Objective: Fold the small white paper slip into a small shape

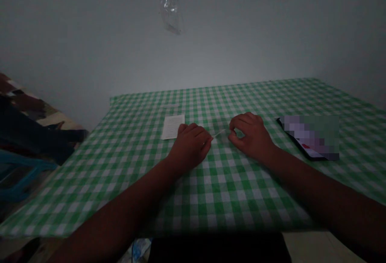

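A thin white strand (219,133), perhaps a string, stretches across the short gap between my two hands. My left hand (190,145) pinches its left end between thumb and forefinger. On the other side, my right hand (251,135) has thumb and forefinger curled into a ring, their tips meeting at the strand's right end. A small white printed sheet (173,126) lies flat just behind my left hand, which covers its lower right corner in view. Both hands are low over the green and white checked tablecloth (223,190).
To the right of my right hand lies a dark-edged phone (301,144), its screen partly pixelated. A pale wall (229,42) rises behind the table, with clear plastic (171,11) stuck on it. A blue stool (27,170) stands at the left.
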`<state>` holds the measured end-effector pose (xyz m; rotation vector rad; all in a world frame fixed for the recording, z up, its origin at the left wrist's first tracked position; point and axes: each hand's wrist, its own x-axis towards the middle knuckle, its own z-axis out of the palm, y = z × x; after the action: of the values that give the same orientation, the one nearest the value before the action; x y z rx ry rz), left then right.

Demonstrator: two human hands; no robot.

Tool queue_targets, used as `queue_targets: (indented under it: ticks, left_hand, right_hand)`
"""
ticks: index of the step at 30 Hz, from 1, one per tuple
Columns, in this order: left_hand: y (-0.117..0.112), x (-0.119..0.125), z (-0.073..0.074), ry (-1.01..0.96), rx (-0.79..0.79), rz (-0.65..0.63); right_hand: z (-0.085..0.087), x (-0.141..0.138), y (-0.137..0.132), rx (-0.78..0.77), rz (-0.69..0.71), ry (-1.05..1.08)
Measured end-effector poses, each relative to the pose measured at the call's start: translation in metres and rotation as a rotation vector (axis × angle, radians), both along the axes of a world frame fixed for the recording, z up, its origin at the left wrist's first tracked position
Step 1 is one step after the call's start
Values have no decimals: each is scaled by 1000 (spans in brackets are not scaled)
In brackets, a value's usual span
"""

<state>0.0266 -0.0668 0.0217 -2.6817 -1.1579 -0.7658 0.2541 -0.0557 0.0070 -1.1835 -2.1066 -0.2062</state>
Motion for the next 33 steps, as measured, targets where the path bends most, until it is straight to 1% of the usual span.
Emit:
queue_targets:
  ticks: [4, 6, 8, 11, 13, 15, 19, 21, 23, 25, 28, 30, 33]
  left_hand:
    - [5, -2, -6, -217, -141, -16]
    - [6, -1, -10, -318, -205, -21]
    - [6, 1, -13, -401, -259, -24]
    - [5, 2, -15, -457, -289, -51]
    - [6, 0, -16, -427, -284, -99]
    - [8, -2, -17, -355, -271, -152]
    - [15, -9, -19, -130, -243, -229]
    - [17, -11, -19, -4, -224, -248]
    - [17, -12, -17, 73, -188, -240]
    - [16, -11, -15, 72, -161, -219]
    - [13, -8, -16, -47, -161, -185]
    - [12, -5, -19, -124, -180, -162]
    - [13, -1, -25, -191, -231, -128]
  right_hand:
    - [-2, -2, -1, -88, 129, 198]
    - [-5, -6, -4, -189, 176, 314]
    - [-7, -10, -6, -327, 203, 431]
    - [-13, -13, -4, -516, 235, 584]
    - [-15, -11, -1, -558, 222, 641]
    - [-16, -8, 3, -527, 191, 620]
    - [-15, -3, 5, -457, 167, 459]
    - [-14, -3, 5, -454, 176, 421]
    - [-14, -4, 4, -471, 192, 400]
    - [-14, -5, 3, -489, 211, 381]
    - [-13, -5, 3, -465, 233, 355]
    - [-11, -5, 3, -416, 251, 312]
    - [-8, -4, 1, -303, 294, 165]
